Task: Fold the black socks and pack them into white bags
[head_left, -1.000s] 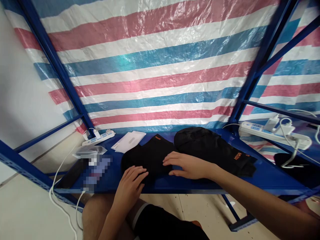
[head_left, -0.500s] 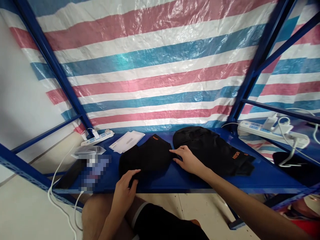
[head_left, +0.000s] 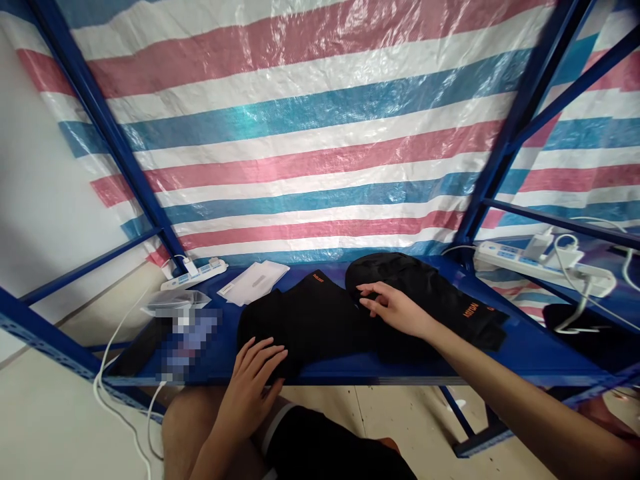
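Note:
A black folded garment with a small orange label (head_left: 310,319) lies on the blue metal shelf (head_left: 530,350). My left hand (head_left: 253,387) rests flat on its near left corner, fingers spread and open. To the right lies a second black garment with orange lettering (head_left: 435,297). My right hand (head_left: 395,308) hovers over its left end, fingers loosely stretched out, holding nothing.
A white power strip (head_left: 193,274) and white papers (head_left: 255,281) lie at the back left of the shelf, beside a clear plastic bag (head_left: 175,301). Another power strip with plugs and cables (head_left: 545,265) sits at the right. A striped tarp (head_left: 310,133) hangs behind. My bare knee is below.
My right hand has lifted off the left garment and moved right and back onto the second garment. My left hand has slid to the near corner, and the left garment now lies spread wider.

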A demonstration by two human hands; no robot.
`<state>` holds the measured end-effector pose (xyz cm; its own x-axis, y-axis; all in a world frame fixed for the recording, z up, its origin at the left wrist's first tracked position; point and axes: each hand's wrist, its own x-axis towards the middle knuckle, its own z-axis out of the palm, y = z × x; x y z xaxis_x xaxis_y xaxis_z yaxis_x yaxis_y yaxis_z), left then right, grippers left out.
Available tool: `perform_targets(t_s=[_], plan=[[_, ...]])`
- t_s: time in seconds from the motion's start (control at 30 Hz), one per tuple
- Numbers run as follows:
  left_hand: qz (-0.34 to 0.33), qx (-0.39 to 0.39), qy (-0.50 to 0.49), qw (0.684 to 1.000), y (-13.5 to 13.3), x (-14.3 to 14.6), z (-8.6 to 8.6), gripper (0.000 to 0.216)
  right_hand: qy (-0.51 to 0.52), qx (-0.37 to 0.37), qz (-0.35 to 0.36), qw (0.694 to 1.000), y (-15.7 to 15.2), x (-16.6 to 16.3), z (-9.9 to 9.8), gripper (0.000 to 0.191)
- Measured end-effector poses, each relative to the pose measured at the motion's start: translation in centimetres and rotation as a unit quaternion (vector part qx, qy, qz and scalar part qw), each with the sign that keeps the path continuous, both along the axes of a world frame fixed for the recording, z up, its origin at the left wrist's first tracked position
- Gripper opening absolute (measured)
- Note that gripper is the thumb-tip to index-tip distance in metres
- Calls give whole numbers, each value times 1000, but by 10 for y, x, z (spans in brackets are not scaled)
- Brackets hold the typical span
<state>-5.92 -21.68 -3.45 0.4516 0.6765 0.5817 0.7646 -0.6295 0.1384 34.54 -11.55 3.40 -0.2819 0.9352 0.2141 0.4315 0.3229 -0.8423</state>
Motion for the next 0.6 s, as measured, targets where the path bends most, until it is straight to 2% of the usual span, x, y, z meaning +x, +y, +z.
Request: perform_targets(t_s=[0.03, 0.1, 0.17, 0.2, 0.27, 0.37, 0.5, 0.6], plan=[[3, 5, 5, 1000, -1, -2, -1, 54, -48, 62, 16, 997, -7, -1, 0, 44], [2, 13, 19, 1000, -2, -5, -4, 54, -128, 138, 103, 977, -22, -4, -1, 44], [-9, 21, 46, 999, -3, -9, -5, 54, -180, 144, 192, 954, -38, -6, -7, 56], [-15, 27, 62, 998, -4, -11, -5, 54, -196, 139, 215, 947, -45, -6, -11, 62], [-19, 40, 86, 995, -9, -13, -3, 54, -209, 142, 226, 941, -56, -6, -20, 62], [-18, 35, 92, 995, -21, -14, 3, 53, -199, 168, 231, 937, -68, -3, -22, 42], [-20, -11, 12, 1000, -26, -9, 22, 41, -141, 150, 228, 951, -70, 1, 3, 27], [27, -30, -98, 994, -7, -4, 46, 26, -100, 110, 178, 973, -49, 1, 31, 25]])
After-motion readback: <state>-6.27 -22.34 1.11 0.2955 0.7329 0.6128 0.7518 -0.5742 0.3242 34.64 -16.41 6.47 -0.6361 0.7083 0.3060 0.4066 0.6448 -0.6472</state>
